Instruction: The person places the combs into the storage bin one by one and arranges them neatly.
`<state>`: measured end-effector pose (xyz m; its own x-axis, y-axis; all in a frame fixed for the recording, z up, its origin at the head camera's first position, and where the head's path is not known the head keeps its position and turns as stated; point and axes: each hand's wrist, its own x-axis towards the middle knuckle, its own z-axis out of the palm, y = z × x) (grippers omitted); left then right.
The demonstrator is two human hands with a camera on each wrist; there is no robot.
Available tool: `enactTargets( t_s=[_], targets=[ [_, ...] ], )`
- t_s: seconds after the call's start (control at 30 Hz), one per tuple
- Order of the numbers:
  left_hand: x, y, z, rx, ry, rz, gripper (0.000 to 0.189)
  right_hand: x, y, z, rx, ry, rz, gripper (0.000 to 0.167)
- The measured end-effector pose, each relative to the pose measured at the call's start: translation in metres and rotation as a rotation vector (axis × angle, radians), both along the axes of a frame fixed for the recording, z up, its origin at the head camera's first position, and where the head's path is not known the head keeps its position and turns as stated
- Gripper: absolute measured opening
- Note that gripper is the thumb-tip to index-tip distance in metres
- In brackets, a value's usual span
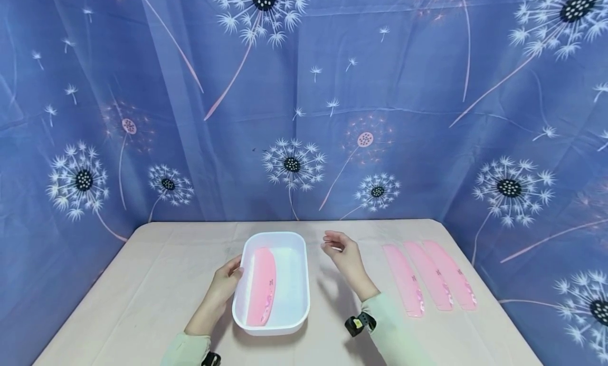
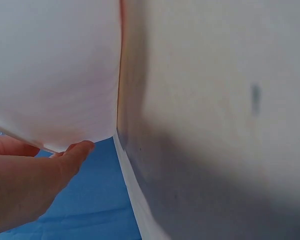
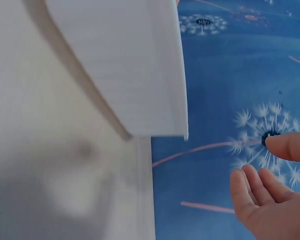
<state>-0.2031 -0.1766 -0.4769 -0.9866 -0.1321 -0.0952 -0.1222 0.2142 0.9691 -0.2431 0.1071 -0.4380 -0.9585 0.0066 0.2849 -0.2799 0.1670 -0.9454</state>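
Note:
A white rectangular plastic tub (image 1: 293, 287) sits on the table, left of its middle. Inside, along its left side, lies a pink comb (image 1: 262, 287) with a curved edge and small dark print. My left hand (image 1: 223, 284) grips the tub's left rim; in the left wrist view its fingers (image 2: 76, 156) meet the tub wall (image 2: 55, 75). To the right of the tub, my right hand (image 1: 345, 258) is held in the air with loosely bent fingers and nothing in them. The right wrist view shows its thumb and fingers apart, away from the tub wall (image 3: 125, 65).
Three more pink combs (image 1: 404, 281) (image 1: 429, 276) (image 1: 451, 276) lie side by side on the right of the pale table (image 1: 142, 292). Blue dandelion-print cloth (image 1: 304, 118) hangs behind the table and at both sides.

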Motion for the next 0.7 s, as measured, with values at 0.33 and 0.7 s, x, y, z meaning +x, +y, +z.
enactTargets(
  t_s=[0.33,0.7],
  targets=[
    [0.0,-0.001,-0.001,-0.004,-0.01,-0.005,0.047,-0.004,0.031,-0.009,-0.002,-0.061,-0.063,0.034],
    [0.002,0.0,0.0,-0.014,-0.01,-0.007,0.047,0.002,0.069,-0.012,0.003,-0.107,-0.102,0.037]
  ],
)
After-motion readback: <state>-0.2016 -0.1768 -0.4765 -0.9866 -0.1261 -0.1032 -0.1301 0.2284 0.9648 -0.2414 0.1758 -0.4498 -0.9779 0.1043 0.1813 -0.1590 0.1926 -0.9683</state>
